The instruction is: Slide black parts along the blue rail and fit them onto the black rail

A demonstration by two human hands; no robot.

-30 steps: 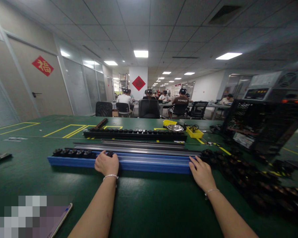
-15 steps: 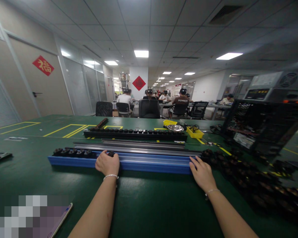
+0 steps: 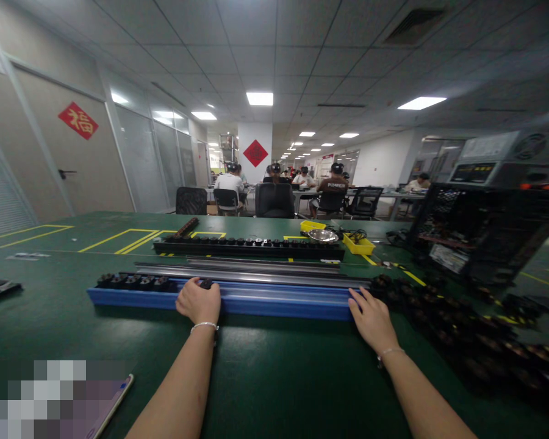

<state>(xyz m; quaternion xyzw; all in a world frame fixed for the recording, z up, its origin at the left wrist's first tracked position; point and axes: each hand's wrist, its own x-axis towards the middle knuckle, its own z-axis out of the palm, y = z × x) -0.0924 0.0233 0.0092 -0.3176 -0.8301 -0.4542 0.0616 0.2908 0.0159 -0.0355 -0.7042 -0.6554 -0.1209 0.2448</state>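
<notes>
Hardly anything has moved: the left hand (image 3: 197, 302) is still curled round a black part (image 3: 205, 284), the right hand (image 3: 373, 316) resting, fingers apart, on the right end of the blue rail (image 3: 283, 306) lying on the desk (image 3: 297, 378). Black units (image 3: 132, 280) line its left end; I'd judge it under half filled.

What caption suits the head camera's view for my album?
Left hand gripping a black part on a blue rail, right hand at its right end.
</notes>
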